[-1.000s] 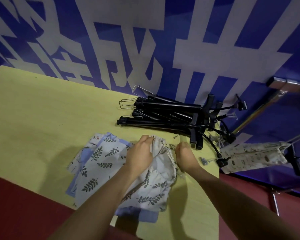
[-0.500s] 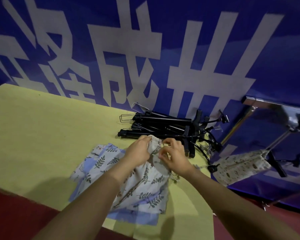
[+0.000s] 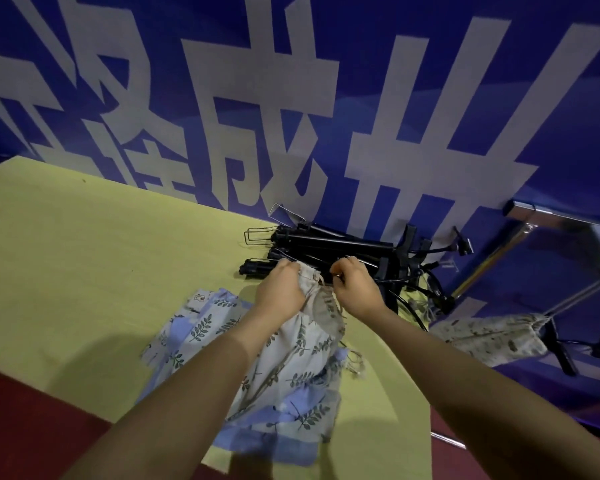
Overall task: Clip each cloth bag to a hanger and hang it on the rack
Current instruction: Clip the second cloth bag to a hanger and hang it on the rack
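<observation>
We are gripping the gathered top of a leaf-print cloth bag [image 3: 302, 337] with the left hand [image 3: 280, 293], fingers curled closed around the fabric. The right hand [image 3: 355, 289] is sitting just to the right of the bag's mouth, its fingertips [image 3: 336, 271] pinched together at the drawstring hem; we cannot tell whether they are also pinching a clip. The bag is draping down over a pile of further printed bags [image 3: 201, 323] lying on the near part of the yellow table [image 3: 84, 265]. A heap of black clip hangers [image 3: 333, 245] is resting on the far right of the table, directly beyond both hands. To the right, past the table edge, a speckled cloth bag [image 3: 489, 336] is hanging from a black hanger [image 3: 558, 344] under the chrome rack [image 3: 548, 220]. A blue banner with white characters [image 3: 291, 98] is filling the far side.
</observation>
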{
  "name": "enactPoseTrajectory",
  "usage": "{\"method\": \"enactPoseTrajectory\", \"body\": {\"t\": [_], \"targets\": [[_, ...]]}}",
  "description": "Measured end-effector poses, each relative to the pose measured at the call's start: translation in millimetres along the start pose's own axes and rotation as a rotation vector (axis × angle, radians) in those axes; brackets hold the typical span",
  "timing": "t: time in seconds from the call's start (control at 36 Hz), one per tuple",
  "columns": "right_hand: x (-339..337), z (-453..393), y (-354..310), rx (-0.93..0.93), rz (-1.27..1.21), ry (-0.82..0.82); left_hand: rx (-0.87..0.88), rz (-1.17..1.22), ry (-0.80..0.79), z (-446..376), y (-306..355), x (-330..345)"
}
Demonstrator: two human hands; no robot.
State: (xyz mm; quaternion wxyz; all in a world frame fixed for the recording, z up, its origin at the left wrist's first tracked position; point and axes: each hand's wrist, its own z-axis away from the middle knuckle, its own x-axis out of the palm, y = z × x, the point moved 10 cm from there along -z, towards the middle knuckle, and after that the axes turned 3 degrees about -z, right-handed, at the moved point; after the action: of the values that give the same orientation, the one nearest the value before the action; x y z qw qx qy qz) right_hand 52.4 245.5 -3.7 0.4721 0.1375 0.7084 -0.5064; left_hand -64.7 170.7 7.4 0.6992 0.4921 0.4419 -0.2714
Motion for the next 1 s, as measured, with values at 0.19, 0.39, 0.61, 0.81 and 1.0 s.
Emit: {"method": "enactPoseTrajectory", "body": {"t": [0.19, 0.39, 0.61, 0.81, 1.0], "targets": [[23.9, -37.5, 41.6, 0.046, 0.346, -0.243, -0.047, -0.016, -0.023, -21.3, -5.5, 16.8], [61.6, -57.5, 56.9, -0.013, 0.541, -0.406, -0.103, -0.044, -0.033, -33.4, -16.9, 31.7], [68.4, -73.2, 43.3, -0.068, 0.564, -0.393, -0.127, -0.066, -0.008, -39.3, -25.2, 35.2], [41.3, -63.9, 15.7, -0.153, 0.601, -0.322, -0.095, -0.031, 0.007, -33.9, -19.5, 32.2], [-8.8, -42.6, -0.1, -0.05, 0.481, -0.171, -0.035, 0.01, 0.028, -20.9, -7.8, 25.5]]}}
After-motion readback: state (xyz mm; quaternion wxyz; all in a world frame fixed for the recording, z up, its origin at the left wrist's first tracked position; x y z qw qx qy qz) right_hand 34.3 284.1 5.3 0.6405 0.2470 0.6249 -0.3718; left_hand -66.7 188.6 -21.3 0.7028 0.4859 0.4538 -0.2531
